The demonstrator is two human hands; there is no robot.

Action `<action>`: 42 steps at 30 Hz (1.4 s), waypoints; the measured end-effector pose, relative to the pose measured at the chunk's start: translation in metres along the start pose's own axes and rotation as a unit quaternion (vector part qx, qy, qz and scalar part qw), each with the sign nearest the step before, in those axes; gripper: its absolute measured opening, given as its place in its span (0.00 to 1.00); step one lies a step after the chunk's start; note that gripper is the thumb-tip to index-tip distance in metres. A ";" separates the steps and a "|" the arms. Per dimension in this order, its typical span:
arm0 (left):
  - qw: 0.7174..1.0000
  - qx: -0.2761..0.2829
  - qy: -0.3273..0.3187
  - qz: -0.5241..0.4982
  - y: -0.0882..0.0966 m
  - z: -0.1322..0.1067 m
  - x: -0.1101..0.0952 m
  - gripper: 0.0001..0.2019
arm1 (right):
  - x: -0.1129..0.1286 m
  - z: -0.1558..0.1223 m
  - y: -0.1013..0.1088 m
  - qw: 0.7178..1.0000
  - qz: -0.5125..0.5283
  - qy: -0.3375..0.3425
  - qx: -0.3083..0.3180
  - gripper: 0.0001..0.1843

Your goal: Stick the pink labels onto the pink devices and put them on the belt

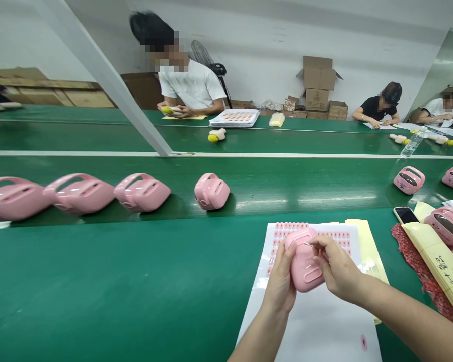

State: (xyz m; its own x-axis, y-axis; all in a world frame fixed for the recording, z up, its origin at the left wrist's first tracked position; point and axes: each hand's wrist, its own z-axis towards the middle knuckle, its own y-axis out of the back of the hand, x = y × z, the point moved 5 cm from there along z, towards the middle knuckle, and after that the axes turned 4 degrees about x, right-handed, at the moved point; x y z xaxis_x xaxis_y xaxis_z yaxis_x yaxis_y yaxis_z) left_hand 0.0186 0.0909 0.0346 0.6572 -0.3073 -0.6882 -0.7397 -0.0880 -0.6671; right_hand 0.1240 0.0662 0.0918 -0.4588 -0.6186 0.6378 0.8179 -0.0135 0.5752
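Green conveyor belt [98, 261] runs across in front of me, w/ a 2nd belt beyond it and cardboard boxes [317, 83] along the far wall at approx 12 o'clock. My L hand [280, 275] is curled round the pink plastic case [301, 266], which sits at 12 o'clock close in, held over a white sheet [317, 327]. Can't tell if the case touches the sheet. My R hand [337, 266] is at 1 o'clock, thumb and fingers pressed together in a tight pinch on a thin metal pick [306, 244], its tip right at the case's upper face.

Step in hand looks like fine pick work on that face, maybe w/ the small pink labels [309, 234] on the sheet under the case; tip too small to tell if anything's on it. Next move calls for a firm L-hand hold and a light, steady R-hand tip.

Row of pink shells [141, 192] sits on the belt at 10 o'clock, 2 more [409, 180] at 2 o'clock. More [447, 224] at 3 o'clock, beside a phone [405, 215] and yellow envelope [434, 261]. Co-worker [189, 85] works across the belts, both hands on a yellow item [169, 110].
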 end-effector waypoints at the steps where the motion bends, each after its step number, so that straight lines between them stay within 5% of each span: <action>1: 1.000 0.000 0.000 0.001 0.000 0.000 0.000 0.19 | 0.000 0.000 0.000 1.000 -0.001 -0.002 0.001 0.18; 42: 0.999 0.001 -0.032 0.037 -0.001 -0.002 -0.005 0.24 | 0.006 -0.002 -0.003 0.997 -0.061 0.033 -0.033 0.21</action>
State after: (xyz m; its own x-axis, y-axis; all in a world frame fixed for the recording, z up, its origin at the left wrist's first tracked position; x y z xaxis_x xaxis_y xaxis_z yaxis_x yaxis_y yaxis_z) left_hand 0.0159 0.0910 0.0389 0.6080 -0.2525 -0.7527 -0.7869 -0.0653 -0.6137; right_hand 0.1192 0.0611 0.0932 -0.5338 -0.6592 0.5296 0.7798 -0.1415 0.6099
